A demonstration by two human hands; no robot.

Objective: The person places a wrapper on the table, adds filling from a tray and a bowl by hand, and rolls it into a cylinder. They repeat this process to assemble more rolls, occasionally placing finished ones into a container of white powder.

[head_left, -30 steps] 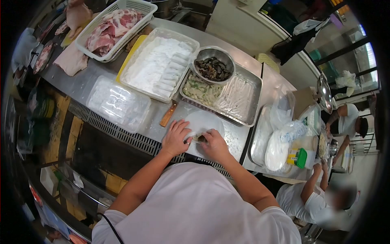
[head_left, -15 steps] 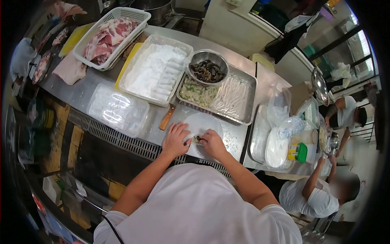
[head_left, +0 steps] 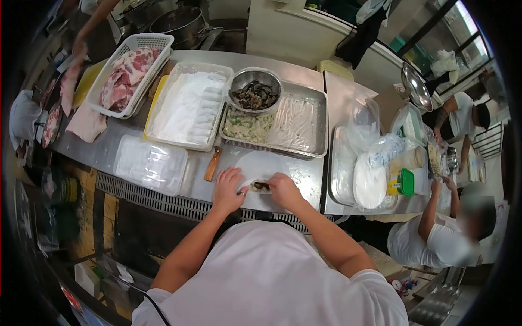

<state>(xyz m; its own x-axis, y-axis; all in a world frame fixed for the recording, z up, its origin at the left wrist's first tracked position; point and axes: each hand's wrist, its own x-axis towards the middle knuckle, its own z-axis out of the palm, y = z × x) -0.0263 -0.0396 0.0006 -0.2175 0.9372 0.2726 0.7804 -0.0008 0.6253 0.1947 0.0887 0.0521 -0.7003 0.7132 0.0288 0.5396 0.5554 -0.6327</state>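
On the steel table a thin white round wrapper (head_left: 260,161) lies flat, with a small strip of pale and dark filling (head_left: 260,186) near its front edge. My left hand (head_left: 229,189) rests at the wrapper's left side, fingers stretched out and thumb close to the filling's left end. My right hand (head_left: 284,191) has its fingers pinched together at the filling's right end, on dark pieces. Just behind lies a tray (head_left: 322,130) with chopped pale-green filling (head_left: 247,126) and a stack of plastic-covered white wrappers (head_left: 294,122). A metal bowl (head_left: 279,81) of dark pieces sits on this tray.
Left of the tray are a wooden-handled tool (head_left: 212,164), a white bin (head_left: 176,111) with several pale rolls, a lidded plastic box (head_left: 150,163) and a basket (head_left: 168,44) of raw meat. A green-lidded tub (head_left: 405,182) and co-workers (head_left: 429,233) are to the right.
The view has shifted slightly. More dark pieces show on the filling beside my right hand. A person's arm has appeared at the upper left, over the meat.
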